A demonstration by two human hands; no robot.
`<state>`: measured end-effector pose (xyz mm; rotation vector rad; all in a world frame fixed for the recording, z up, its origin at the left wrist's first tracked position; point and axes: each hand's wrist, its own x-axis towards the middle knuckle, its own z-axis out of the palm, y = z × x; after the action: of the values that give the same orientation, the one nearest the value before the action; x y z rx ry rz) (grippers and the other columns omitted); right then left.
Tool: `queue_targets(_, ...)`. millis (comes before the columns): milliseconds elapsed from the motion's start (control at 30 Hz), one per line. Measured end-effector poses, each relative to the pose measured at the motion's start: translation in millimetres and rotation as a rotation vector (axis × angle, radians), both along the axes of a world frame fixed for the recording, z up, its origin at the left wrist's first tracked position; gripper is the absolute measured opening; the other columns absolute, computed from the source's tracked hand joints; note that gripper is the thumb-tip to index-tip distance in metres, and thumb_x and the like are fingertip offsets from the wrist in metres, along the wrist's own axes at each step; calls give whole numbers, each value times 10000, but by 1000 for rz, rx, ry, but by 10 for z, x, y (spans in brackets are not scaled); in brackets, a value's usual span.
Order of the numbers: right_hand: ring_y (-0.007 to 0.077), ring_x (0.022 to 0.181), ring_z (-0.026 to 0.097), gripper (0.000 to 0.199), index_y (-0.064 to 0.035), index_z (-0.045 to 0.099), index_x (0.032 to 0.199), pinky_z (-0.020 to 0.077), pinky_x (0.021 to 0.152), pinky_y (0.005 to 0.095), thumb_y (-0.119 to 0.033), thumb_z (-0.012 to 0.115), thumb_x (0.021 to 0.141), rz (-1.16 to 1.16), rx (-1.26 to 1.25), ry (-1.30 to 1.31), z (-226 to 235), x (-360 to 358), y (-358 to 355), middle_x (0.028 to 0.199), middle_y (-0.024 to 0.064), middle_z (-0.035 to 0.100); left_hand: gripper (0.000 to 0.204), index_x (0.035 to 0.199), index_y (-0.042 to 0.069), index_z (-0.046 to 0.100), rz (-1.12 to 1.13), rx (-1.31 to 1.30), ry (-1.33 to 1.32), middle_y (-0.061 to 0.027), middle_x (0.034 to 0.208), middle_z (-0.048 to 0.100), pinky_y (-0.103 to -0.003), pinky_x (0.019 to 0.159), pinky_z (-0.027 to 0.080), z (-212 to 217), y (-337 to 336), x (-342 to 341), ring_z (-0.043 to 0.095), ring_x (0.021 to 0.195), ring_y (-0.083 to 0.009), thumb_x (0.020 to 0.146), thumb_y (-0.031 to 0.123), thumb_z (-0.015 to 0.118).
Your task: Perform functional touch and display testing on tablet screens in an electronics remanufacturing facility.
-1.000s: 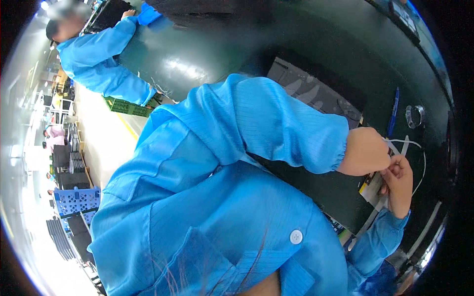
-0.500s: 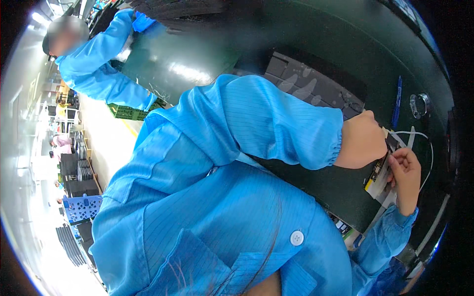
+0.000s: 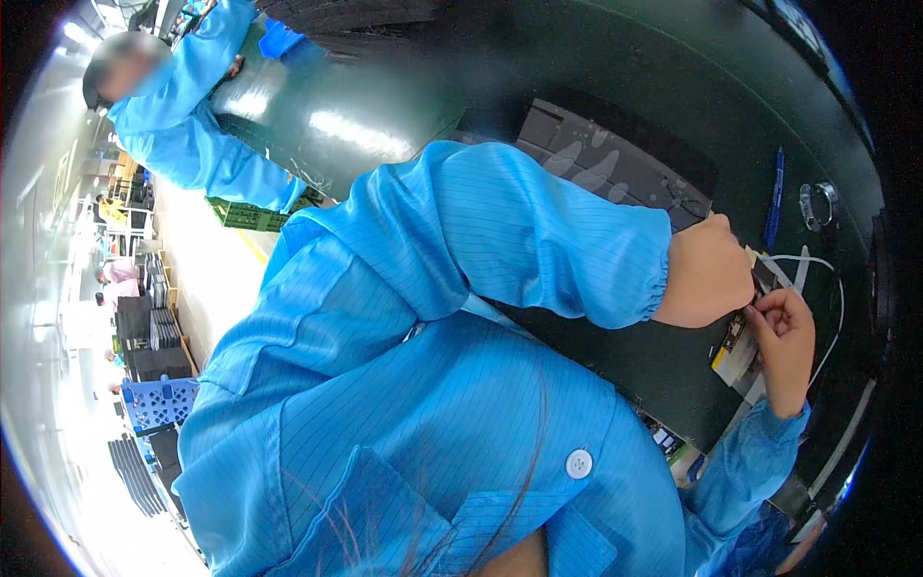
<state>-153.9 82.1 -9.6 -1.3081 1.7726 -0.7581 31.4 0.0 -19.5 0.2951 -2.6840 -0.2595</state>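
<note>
A narrow dark board with a yellow edge and a pale film (image 3: 733, 358) lies on the dark green table at the right. My left hand (image 3: 707, 276) is curled over its far end, back of the hand up. Its fingers are bent under and mostly hidden, so what they grip does not show. On the other side of the board, my right hand (image 3: 786, 344) has thumb and forefinger pinched together at the board's edge, by the left hand. Whatever sits in that pinch is too small to make out. A thin white cable (image 3: 840, 298) curves behind the right hand.
Beyond my left forearm lies a black compartment tray (image 3: 601, 159) with clear pieces on it. A blue pen (image 3: 774, 197) and a clear ring-shaped roll (image 3: 817, 207) lie further right. A co-worker in a blue sleeve (image 3: 183, 144) stands at the far left, near a green crate (image 3: 248, 215).
My right hand has shifted slightly left along the board, its thumb and forefinger now closed near the left hand. My left hand stays almost still. The co-worker's arm has moved.
</note>
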Motion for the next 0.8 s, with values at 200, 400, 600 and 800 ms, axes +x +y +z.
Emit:
queue_targets(200, 41, 546, 332, 127, -29, 470, 749, 284, 483, 196, 9, 591, 758, 41, -127, 160, -41, 35, 101, 612, -27, 391, 118, 589, 92, 580, -2, -33, -4, -96, 596, 570, -396, 596, 388, -5, 18, -22, 578, 615, -257, 664, 177, 548)
queue_targets(400, 43, 560, 340, 131, -33, 457, 748, 288, 493, 197, 4, 581, 770, 53, -123, 157, 24, 101, 98, 627, -21, 392, 117, 587, 92, 581, 20, -57, -17, -93, 586, 567, -392, 590, 389, 9, 27, -11, 578, 606, -257, 660, 178, 548)
queue_targets(600, 41, 573, 362, 137, -44, 435, 736, 302, 512, 192, -10, 555, 792, 62, -29, 119, 9, 25, 89, 637, -22, 405, 114, 577, 104, 581, 25, -68, 39, -90, 563, 562, -387, 576, 388, -27, 20, -32, 573, 578, -254, 657, 178, 545)
queue_targets(800, 60, 580, 385, 152, -33, 431, 725, 315, 513, 206, -15, 571, 779, 56, -25, 223, 59, 82, 52, 633, -7, 414, 149, 652, 96, 584, 35, -20, -6, -87, 742, 563, -385, 643, 387, 11, 1, -47, 558, 758, -249, 686, 241, 567)
